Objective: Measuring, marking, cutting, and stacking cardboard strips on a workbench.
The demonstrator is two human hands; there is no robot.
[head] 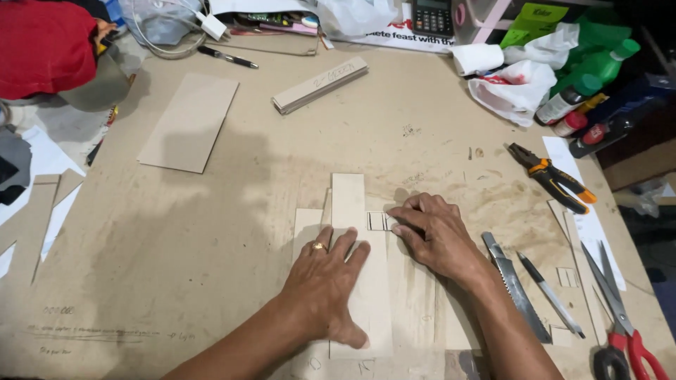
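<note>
My left hand [325, 281], with a ring on one finger, lies flat with fingers spread on a long pale cardboard strip [350, 200] in the middle of the cardboard-covered table [211, 232]. My right hand [435, 236] is curled beside it, fingertips pressing a small cardboard piece with dark drawn lines [378, 222] against the strip's right edge. A wider cardboard piece [304, 225] lies partly under the strip on its left.
To the right lie a saw blade [514, 285], a thin knife [549, 294], red-handled scissors [620, 320] and orange-handled pliers [553, 176]. A flat board [189, 121] and a stack of strips [320, 84] lie at the back. Bottles and plastic bags crowd the back right.
</note>
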